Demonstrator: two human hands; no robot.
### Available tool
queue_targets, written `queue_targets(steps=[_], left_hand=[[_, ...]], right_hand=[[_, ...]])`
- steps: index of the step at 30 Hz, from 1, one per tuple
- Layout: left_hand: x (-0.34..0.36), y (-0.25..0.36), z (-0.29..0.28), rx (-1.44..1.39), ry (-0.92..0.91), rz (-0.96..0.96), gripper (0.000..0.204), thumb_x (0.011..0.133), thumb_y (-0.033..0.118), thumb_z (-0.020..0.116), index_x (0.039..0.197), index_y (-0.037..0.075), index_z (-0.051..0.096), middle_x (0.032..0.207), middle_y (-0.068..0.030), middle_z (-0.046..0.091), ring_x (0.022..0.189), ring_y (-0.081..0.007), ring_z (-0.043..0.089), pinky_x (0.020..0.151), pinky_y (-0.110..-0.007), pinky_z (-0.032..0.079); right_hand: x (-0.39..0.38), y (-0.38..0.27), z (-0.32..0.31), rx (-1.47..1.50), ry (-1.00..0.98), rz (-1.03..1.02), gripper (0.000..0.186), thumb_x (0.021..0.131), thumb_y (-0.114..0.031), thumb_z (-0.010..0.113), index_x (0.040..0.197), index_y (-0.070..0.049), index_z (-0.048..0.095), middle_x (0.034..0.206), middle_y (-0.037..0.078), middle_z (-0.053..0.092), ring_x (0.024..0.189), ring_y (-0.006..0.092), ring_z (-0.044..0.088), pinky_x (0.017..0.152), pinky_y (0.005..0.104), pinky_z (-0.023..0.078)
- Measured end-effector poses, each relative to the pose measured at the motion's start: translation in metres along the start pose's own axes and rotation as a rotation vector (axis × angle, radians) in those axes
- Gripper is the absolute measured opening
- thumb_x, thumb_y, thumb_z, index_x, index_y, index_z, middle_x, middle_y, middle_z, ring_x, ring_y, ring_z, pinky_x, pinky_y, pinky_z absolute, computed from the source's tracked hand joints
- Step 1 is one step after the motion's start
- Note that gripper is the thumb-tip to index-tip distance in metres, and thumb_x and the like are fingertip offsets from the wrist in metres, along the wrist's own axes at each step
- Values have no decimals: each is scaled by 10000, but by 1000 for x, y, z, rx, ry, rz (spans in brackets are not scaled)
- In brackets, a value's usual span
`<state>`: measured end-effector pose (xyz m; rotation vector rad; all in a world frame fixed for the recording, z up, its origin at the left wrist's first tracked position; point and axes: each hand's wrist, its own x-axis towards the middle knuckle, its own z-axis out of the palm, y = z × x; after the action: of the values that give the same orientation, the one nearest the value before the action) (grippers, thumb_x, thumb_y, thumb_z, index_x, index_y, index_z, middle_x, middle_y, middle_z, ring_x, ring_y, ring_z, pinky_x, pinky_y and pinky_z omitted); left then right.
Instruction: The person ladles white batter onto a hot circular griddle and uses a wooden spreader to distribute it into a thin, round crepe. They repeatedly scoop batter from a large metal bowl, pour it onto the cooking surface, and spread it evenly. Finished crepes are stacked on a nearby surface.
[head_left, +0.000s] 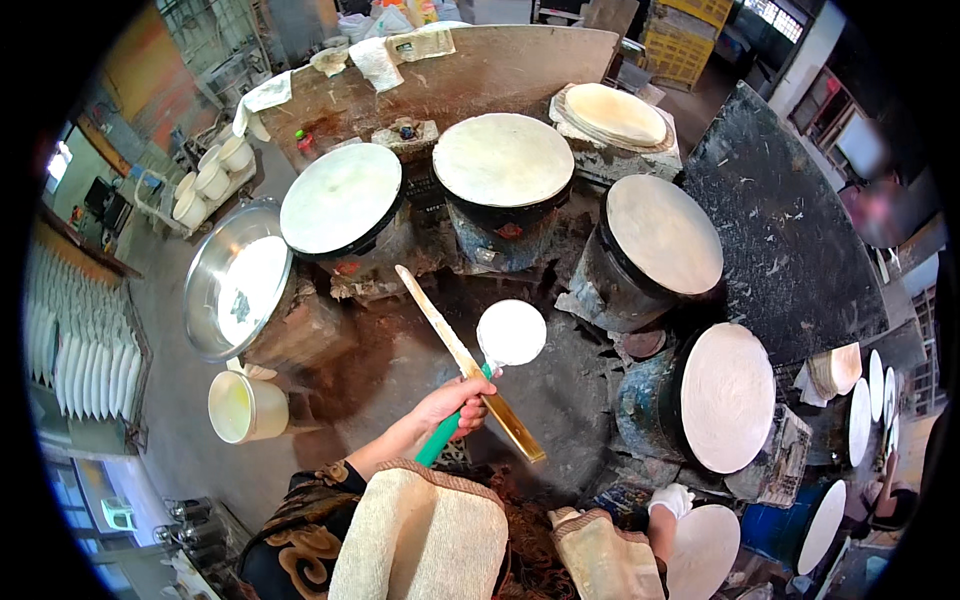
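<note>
In front of me my left hand (pixel 458 408) is closed round two tools at once. One is a ladle (pixel 511 332) with a green handle and a round bowl that looks white with batter. The other is a long flat wooden stick (pixel 438 322), which crosses the ladle's handle at my fingers. Low on the right, my right hand (pixel 673 499) wears a white glove. Its fingers look bunched at the edge of a round, pale-topped griddle (pixel 703 555); anything in them is too small to make out.
Several round griddles (pixel 503 160) with pale tops curve around me on drum stoves. A metal basin (pixel 235 280) and a bucket (pixel 248 407) of pale liquid stand left. A stack of round sheets (pixel 615 113) lies at the back. A dark board (pixel 790 230) leans on the right.
</note>
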<state>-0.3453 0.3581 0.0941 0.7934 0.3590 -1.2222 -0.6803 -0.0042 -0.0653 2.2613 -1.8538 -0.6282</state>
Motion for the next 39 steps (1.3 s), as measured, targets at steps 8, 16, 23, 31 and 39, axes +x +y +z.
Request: queue_targets(steps=[8,16,23,31,39], left_hand=[[25,67,-29,-51,-12,73,241,848,62,562,1077,101,500,520,69,342,383,-35,340,341,-190,279],[25,163,-64,-93,42,232,335,829,49,573,1148,102,483,521,54,361,367,-48,336,338,-197,278],[1,236,-100,-55,300,373,371,846,74,550,1207,100,469,496,55,335,338,-60,317,312,-209,277],[-31,222,-120,-370,321,538,435,874,66,506,1299,80,419,506,56,346,333,-46,333,301,-188,304],[-52,138,-122,-619,666,607,153,851,73,546,988,66,480,501,55,367,314,-42,346,266,-181,299]], right_hand=[[-58,-177,-36,417,-130,-683,337,830,-325,555,1000,-62,681,1107,147,606,1046,317,554,901,379,437],[-57,-372,-139,476,-188,-1029,396,831,-381,561,1010,-46,672,1074,179,626,1009,347,582,894,384,451],[-37,-466,-160,670,-364,-882,431,802,-406,628,1015,-34,669,936,162,640,859,279,595,778,361,453],[-19,-547,-155,1020,-804,-251,298,813,-307,659,988,-72,604,690,81,586,508,184,521,425,337,419],[21,-670,-65,1178,-952,221,178,869,-195,573,1021,-103,559,935,104,563,747,277,572,618,421,529]])
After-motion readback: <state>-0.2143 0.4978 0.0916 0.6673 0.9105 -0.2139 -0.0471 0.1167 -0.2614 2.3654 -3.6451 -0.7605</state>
